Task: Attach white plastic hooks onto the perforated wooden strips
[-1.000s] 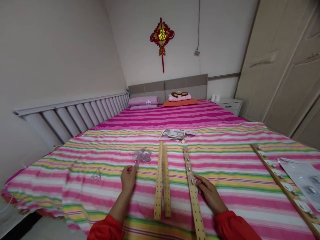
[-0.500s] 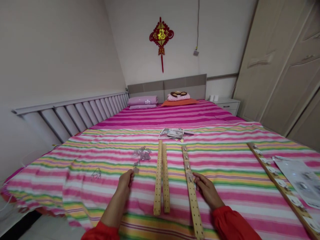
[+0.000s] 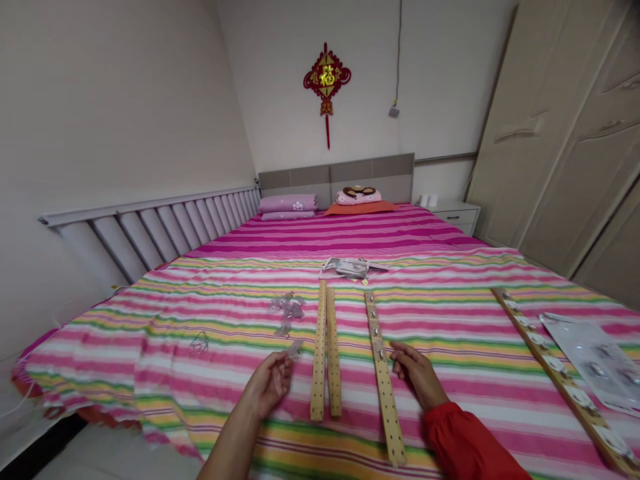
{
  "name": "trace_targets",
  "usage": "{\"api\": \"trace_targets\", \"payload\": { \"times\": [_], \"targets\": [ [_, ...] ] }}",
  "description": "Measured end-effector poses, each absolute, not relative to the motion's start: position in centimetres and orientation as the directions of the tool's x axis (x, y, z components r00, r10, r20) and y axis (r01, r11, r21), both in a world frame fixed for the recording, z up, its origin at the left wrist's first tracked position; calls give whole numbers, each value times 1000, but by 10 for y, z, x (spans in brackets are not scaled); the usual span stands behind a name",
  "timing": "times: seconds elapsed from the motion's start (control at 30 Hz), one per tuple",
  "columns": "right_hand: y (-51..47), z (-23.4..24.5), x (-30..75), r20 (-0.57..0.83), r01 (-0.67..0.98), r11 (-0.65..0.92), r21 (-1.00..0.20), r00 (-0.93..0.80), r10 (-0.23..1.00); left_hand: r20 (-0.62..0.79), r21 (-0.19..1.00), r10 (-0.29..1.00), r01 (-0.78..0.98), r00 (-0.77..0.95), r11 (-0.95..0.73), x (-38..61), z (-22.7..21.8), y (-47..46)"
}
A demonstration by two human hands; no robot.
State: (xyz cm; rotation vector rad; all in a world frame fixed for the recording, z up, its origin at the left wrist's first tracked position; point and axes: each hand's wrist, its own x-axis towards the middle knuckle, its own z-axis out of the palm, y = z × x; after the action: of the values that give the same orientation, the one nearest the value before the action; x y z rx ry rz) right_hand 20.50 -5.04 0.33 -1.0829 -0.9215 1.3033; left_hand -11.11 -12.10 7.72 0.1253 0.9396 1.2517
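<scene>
My left hand [image 3: 271, 385] is closed in a pinch on a small clear plastic packet [image 3: 295, 347], just left of a pair of perforated wooden strips [image 3: 325, 350] lying side by side on the striped bedspread [image 3: 200, 313]. My right hand [image 3: 416, 373] rests with curled fingers against the right edge of a single perforated wooden strip [image 3: 383, 377] that carries a few metal fittings near its middle. A small heap of clear packets [image 3: 287, 307] lies on the bedspread beyond my left hand.
A long wooden strip with several metal fittings [image 3: 555, 370] and a plastic sheet [image 3: 590, 360] lie at the right. More packets [image 3: 350, 267] sit past the strips. A wardrobe [image 3: 560, 133] stands right, a padded rail [image 3: 165, 227] left, pillows [image 3: 287, 203] at the head.
My left hand has drawn back toward me from the heap of packets with a small packet pinched in it. My right hand has stayed by the single strip.
</scene>
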Motion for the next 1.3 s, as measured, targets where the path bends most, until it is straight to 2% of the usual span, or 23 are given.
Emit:
{"api": "trace_targets", "payload": {
  "times": [0.13, 0.27, 0.4, 0.5, 0.6, 0.7, 0.8, 0.9, 0.97, 1.03, 1.1, 1.3],
  "targets": [
    [-68, 19, 194, -1, -237, 30, -971, 128, 992, -510, 586, 859, -713, 45, 386, -82, 81, -133],
    [-109, 43, 173, 230, -37, 234, -971, 91, 969, -528, 567, 835, -667, 156, 483, -52, 82, -145],
    [-146, 57, 163, 481, 156, 487, -860, -76, 874, -555, 555, 802, -618, 222, 556, -23, 84, -156],
    [-161, 56, 166, 558, 208, 575, -791, -140, 818, -579, 531, 770, -594, 266, 604, -7, 87, -164],
    [-170, 56, 173, 584, 221, 595, -773, -122, 803, -586, 509, 747, -574, 314, 641, 4, 91, -171],
    [-177, 57, 179, 535, 199, 538, -819, -69, 842, -578, 532, 750, -548, 322, 646, 12, 93, -176],
    [-182, 56, 183, 433, 145, 427, -892, 8, 901, -523, 674, 821, -478, 230, 563, 18, 86, -175],
    [-182, 48, 184, 237, 33, 235, -971, 67, 969, -360, 887, 931, -286, 67, 363, 23, 71, -170],
    [-180, 41, 185, 55, -73, 59, -996, 54, 997, -231, 963, 973, -148, -15, 227, 26, 61, -166],
    [-176, 37, 186, -86, -161, -81, -984, 25, 996, -149, 986, 988, -78, -48, 145, 31, 52, -162],
    [-172, 35, 186, -154, -216, -148, -965, 12, 988, -102, 993, 993, -63, -54, 98, 37, 47, -157],
    [-153, 35, 186, -181, -297, -154, -943, 66, 981, -89, 996, 992, -34, -92, 86, 49, 41, -135]
  ]
}}
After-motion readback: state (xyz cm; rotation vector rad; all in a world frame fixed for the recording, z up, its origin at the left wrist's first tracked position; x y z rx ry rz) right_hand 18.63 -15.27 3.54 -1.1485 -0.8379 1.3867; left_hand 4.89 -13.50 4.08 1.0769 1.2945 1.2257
